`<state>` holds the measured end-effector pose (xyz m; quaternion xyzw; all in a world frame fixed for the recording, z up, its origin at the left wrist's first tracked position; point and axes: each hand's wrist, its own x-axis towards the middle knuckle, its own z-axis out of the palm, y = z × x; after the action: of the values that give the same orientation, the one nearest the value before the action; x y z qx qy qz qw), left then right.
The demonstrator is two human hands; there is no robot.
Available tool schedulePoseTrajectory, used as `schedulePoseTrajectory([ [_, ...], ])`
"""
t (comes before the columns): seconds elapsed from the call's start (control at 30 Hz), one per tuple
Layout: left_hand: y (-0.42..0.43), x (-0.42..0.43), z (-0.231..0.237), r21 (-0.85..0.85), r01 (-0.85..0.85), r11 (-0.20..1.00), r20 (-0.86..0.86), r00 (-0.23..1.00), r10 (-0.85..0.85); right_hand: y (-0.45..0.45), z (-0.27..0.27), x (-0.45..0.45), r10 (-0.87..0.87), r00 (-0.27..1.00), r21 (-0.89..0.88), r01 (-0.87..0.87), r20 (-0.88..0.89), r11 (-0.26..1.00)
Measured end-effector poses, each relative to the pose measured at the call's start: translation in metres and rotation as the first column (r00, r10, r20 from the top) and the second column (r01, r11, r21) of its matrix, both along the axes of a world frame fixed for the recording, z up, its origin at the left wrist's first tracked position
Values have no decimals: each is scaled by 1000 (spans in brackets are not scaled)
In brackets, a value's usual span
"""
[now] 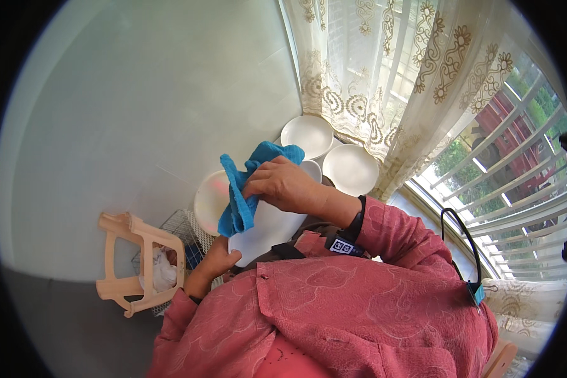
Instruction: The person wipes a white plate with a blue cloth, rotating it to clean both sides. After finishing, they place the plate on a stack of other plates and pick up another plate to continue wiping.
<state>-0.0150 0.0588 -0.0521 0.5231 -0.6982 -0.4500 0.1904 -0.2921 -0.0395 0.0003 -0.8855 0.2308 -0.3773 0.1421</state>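
A white oval plate [268, 227] is tilted over my lap, and my left hand [216, 261] grips its near-left edge with the thumb on top. My right hand [288, 186] pinches a blue cloth [240, 208] above this plate; one part of the cloth hangs over the plate's left side and another bunches up beyond my fingers. Left of the cloth, a round white plate [209, 203] with pinkish marks is partly covered by it. The cloth and my right hand hide the middle of the oval plate.
Two round white plates [307, 137] [351, 169] lie farther off by the patterned curtain [359, 94]. A peach plastic stool [146, 264] lies on its side at left, near wire baskets [177, 227] and a white plastic bag [163, 274]. A barred window [496, 160] stands at right.
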Motion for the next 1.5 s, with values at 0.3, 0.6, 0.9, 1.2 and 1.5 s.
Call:
schedulePoseTrajectory([
  [0.3,2,-21,24,6,82,997,-83,993,-81,-41,-91,-94,-200,977,707,197,-80,679],
  [0.6,-12,-13,33,106,109,988,-71,992,-102,-43,-79,-77,-233,972,774,127,28,621],
  [0.9,-27,-9,27,-18,168,986,-17,986,-169,-19,1,-35,59,998,117,-55,-25,992],
  [1.2,-25,1,22,64,138,988,-116,985,-130,-25,-53,-92,-291,842,880,-376,455,290],
  [1.5,-23,-5,23,84,145,986,-35,989,-143,-24,4,-4,136,982,70,-128,-130,989],
])
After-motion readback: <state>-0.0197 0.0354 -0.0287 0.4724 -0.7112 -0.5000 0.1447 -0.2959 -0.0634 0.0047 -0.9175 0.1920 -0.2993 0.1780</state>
